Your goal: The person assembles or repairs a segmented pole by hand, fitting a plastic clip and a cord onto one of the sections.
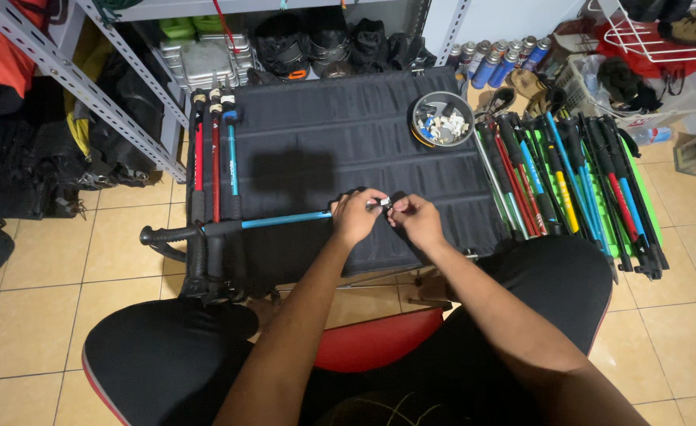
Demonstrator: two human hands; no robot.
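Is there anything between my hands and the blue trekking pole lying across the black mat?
Nothing visible. The left hand and right hand already meet at the tip end of the blue metal trekking pole on the black fabric mat.

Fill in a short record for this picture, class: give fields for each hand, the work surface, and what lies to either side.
left hand: grips the end of a blue trekking pole
right hand: pinches a small part at that pole's tip
surface: black padded mat
left side: three folded poles
right side: row of mixed-colour poles
behind: metal bowl of small parts
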